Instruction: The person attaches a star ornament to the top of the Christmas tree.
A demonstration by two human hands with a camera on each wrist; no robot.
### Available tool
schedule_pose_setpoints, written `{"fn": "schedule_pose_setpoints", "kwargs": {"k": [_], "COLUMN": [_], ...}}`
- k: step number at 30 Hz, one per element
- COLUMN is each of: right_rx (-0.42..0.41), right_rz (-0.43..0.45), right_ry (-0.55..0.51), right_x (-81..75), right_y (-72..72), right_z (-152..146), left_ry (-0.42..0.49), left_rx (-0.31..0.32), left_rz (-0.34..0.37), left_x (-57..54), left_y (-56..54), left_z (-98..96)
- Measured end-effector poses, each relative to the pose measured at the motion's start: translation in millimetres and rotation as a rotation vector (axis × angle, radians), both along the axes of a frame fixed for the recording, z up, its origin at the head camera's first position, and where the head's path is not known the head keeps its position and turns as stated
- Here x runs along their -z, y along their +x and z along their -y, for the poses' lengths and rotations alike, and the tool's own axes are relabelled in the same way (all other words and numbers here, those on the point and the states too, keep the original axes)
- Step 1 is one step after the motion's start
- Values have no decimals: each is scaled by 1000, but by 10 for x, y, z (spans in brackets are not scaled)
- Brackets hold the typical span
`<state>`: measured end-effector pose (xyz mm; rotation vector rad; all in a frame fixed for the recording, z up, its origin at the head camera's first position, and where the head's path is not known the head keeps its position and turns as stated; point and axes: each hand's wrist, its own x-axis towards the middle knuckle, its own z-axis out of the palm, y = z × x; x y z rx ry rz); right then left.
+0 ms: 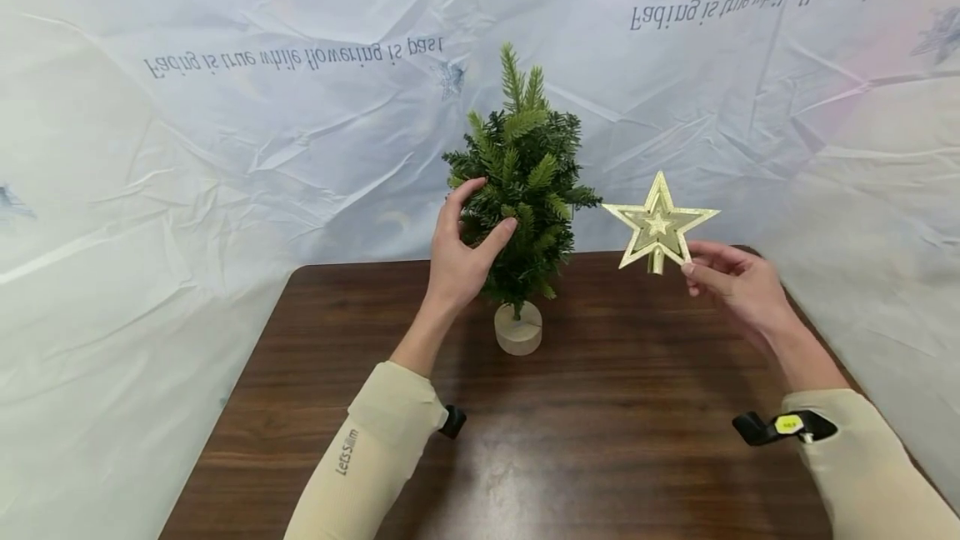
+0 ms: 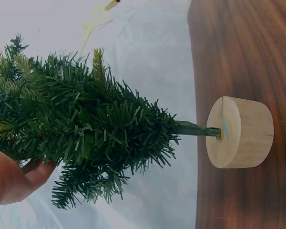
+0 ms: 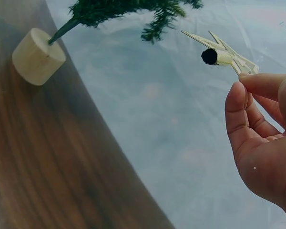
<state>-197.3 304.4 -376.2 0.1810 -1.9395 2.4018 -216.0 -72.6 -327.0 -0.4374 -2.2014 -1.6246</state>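
Note:
A small artificial Christmas tree [image 1: 540, 165] stands upright on a round wooden base [image 1: 517, 332] near the back of the table. My left hand [image 1: 465, 261] holds its left side, thumb in front and the other fingers reaching into the branches. In the left wrist view, foliage partly hides the fingers of that hand [image 2: 19, 179]. My right hand [image 1: 738, 286] pinches a gold star tree topper [image 1: 658, 223] by its lower right point, just right of the tree. The hollow socket [image 3: 217, 57] under the star shows in the right wrist view.
The brown wooden table [image 1: 585, 440] has its back edge close behind the tree. A creased pale cloth [image 1: 315, 140] with printed lettering hangs behind and at both sides. Each sleeve has a black wrist strap [image 1: 780, 427].

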Motion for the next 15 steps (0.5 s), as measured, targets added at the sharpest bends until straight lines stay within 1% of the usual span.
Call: {"fn": "schedule_pose_setpoints", "kwargs": {"k": [5, 11, 15], "right_rx": [-39, -58, -70], "right_rz": [-46, -96, -106], "right_ry": [-103, -149, -184], "right_x": [-108, -250, -338], "right_y": [-46, -96, -120], "right_z": [34, 80, 103], "left_ry": [-9, -14, -15], "left_rx": [-6, -8, -9], "left_rz": [-6, -15, -12], "left_x": [8, 20, 24], "left_y": [-13, -30, -33], "left_z": [3, 2, 3]}}
